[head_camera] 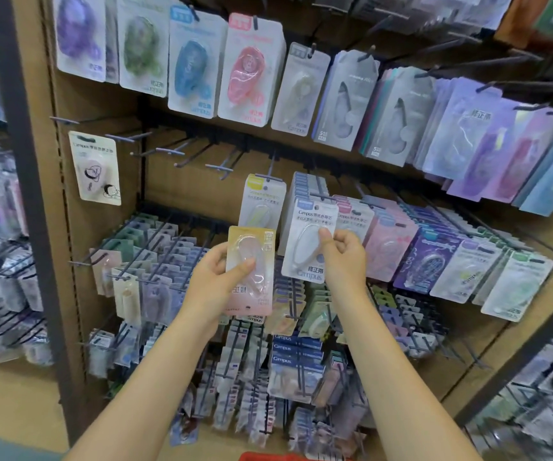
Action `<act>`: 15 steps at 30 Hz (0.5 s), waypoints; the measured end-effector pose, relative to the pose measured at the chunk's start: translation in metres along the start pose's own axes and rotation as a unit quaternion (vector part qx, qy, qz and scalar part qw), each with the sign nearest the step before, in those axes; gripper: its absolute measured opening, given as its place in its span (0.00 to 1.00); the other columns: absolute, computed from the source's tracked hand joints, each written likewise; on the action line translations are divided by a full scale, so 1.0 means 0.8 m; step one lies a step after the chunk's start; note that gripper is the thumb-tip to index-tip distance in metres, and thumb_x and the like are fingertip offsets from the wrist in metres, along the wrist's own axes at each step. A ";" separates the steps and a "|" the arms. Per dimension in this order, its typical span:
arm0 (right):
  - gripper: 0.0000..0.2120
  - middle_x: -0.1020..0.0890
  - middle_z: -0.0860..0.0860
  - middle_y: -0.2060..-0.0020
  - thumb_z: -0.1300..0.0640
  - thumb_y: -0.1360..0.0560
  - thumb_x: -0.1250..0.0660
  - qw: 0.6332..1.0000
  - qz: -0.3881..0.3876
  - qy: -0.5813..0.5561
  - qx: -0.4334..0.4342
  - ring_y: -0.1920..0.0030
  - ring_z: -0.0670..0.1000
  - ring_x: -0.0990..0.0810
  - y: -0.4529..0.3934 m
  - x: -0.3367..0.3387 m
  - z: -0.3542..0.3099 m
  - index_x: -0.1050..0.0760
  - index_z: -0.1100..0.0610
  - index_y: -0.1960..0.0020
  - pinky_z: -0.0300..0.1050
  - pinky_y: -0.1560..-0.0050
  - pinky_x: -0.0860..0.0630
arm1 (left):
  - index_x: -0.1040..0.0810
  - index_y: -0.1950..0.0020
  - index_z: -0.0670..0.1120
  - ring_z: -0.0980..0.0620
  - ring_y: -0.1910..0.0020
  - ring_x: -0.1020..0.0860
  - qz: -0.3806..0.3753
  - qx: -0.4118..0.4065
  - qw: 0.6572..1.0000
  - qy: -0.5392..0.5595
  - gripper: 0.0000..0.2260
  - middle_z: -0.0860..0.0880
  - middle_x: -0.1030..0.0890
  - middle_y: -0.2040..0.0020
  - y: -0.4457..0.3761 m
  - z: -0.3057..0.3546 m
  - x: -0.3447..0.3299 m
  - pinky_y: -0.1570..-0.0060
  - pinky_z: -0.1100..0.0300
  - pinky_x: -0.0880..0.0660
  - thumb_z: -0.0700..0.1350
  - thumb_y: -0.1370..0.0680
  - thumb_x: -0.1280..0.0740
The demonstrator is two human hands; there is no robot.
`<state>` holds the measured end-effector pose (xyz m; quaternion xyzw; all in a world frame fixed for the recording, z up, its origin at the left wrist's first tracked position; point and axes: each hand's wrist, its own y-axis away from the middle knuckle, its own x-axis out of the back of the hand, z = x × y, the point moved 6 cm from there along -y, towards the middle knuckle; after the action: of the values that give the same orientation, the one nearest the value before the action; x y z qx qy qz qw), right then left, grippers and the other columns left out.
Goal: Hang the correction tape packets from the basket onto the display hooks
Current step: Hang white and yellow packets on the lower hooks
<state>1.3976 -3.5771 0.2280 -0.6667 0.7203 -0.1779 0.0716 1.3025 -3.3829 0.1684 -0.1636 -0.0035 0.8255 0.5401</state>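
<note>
White packet (pixel 308 241) upright in right hand (pixel 343 257), hole end up.

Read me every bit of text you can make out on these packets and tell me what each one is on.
"Campus" and "修正带": white packet pinched by the right hand.
"Campus": cream packet hanging alone at the left.
"Campus": dark blue packets low in the middle.
"修正带": lilac packet at upper right.
Pink packet in the left hand: blurred.

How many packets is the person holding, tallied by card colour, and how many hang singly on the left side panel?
Pink and yellow packet, in the left hand: 1
White packet, in the right hand: 1
Cream packet, on the side panel: 1
Total: 3
</note>
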 end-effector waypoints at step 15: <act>0.11 0.21 0.47 0.54 0.50 0.22 0.29 0.992 0.034 0.110 0.058 0.54 0.45 0.22 -0.021 -0.007 -0.011 0.28 0.51 0.46 0.39 0.55 0.25 | 0.24 0.40 0.50 0.44 0.48 0.15 -0.018 0.049 0.995 0.082 0.16 0.46 0.14 0.44 -0.002 -0.011 -0.003 0.49 0.46 0.19 0.35 0.23 0.27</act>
<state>1.4113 -3.5708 0.2410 -0.6129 0.7344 -0.2892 0.0362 1.3067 -3.3857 0.1612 -0.2038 0.0781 0.7989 0.5605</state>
